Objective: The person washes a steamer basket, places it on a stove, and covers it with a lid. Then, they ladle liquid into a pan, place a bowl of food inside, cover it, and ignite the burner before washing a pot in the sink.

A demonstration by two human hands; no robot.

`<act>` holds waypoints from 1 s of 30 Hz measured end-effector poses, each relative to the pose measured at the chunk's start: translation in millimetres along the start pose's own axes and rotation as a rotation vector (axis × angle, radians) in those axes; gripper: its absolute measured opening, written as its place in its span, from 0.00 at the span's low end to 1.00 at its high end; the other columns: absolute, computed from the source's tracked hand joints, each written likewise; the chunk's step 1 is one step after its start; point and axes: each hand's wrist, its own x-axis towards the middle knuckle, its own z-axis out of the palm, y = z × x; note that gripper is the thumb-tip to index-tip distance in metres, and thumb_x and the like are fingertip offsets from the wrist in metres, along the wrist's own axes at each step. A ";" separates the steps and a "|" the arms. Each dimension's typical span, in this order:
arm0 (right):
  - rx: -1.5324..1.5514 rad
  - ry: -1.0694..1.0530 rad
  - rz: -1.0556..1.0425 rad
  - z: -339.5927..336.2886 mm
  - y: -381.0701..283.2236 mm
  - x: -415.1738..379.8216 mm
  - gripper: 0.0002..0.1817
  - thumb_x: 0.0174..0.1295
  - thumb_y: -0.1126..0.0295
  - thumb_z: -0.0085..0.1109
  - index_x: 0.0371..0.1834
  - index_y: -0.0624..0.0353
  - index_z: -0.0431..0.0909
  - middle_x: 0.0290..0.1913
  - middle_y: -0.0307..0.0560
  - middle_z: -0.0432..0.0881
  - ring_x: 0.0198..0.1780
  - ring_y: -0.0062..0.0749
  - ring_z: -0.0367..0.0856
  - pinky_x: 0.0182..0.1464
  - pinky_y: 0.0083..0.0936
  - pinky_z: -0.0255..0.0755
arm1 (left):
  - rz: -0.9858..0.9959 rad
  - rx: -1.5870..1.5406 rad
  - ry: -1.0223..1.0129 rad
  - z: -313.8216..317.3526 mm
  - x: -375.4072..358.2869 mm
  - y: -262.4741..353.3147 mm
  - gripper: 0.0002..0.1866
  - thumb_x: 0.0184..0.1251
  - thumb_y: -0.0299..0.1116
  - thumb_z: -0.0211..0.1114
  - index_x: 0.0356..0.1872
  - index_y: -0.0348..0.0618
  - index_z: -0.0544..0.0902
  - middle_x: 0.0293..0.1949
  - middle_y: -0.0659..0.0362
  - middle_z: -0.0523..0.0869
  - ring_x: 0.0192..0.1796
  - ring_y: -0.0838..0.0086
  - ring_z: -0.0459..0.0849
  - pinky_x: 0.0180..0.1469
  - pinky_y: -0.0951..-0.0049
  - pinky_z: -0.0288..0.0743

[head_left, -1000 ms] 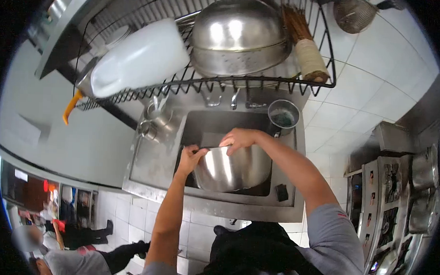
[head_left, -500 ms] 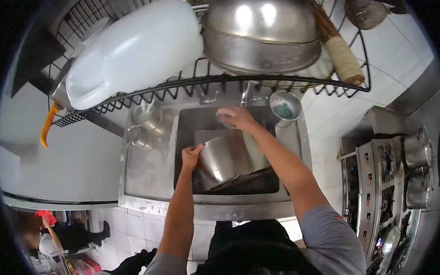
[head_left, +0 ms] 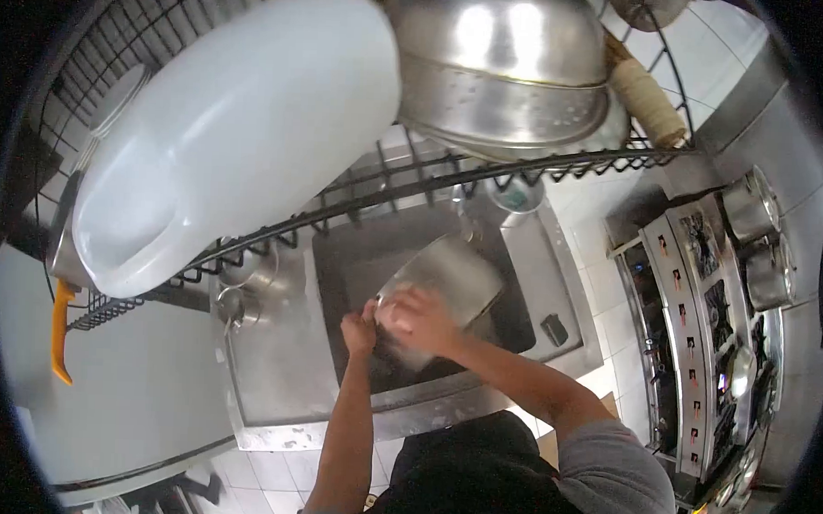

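Observation:
A large steel pot [head_left: 463, 279] lies tilted in the dark sink basin [head_left: 518, 329]. My left hand [head_left: 360, 329] is closed on the pot's edge at its left side. My right hand [head_left: 416, 321] rests against the pot's near part, close beside the left one. Motion smears its fingers, and whether it holds anything is hidden. Behind the pot stands the faucet [head_left: 463, 204], partly covered by the rack. A small dark scouring pad [head_left: 554, 330] lies on the steel ledge to the right of the basin.
A black wire rack [head_left: 414, 182] hangs low overhead, holding a white plastic jug [head_left: 244, 133] and steel bowls [head_left: 503, 88]. Small steel pots [head_left: 252, 274] stand on the left drainboard. A metal bowl [head_left: 515, 195] sits behind the basin. To the right is a stove [head_left: 690, 330].
My right hand has moved from near the faucet down to the pot beside my left hand. The pot has turned in the basin. The head view has shifted and tilted.

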 end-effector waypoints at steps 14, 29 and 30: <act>-0.227 -0.183 0.243 -27.6 1.8 -1.7 0.19 0.56 0.57 0.60 0.50 0.51 0.78 0.47 0.51 0.80 0.52 0.50 0.76 0.49 0.52 0.68 | -0.011 -0.051 -0.220 -25.4 -13.8 44.2 0.38 0.73 0.60 0.52 0.30 0.24 0.85 0.30 0.29 0.81 0.40 0.36 0.84 0.44 0.48 0.76; -0.162 0.037 0.205 -17.7 48.9 -14.1 0.13 0.55 0.58 0.62 0.42 0.48 0.82 0.49 0.46 0.80 0.55 0.47 0.75 0.54 0.53 0.65 | 0.095 -0.027 -0.153 2.0 -23.5 14.2 0.36 0.78 0.54 0.49 0.26 0.23 0.81 0.24 0.30 0.79 0.34 0.35 0.82 0.34 0.45 0.71; -0.101 0.093 0.491 -33.0 68.0 -1.6 0.13 0.56 0.59 0.61 0.41 0.50 0.82 0.49 0.48 0.81 0.56 0.48 0.75 0.55 0.53 0.65 | 0.092 -0.021 -0.149 -0.5 -22.1 14.4 0.36 0.78 0.54 0.49 0.26 0.23 0.81 0.24 0.30 0.79 0.34 0.35 0.82 0.34 0.45 0.71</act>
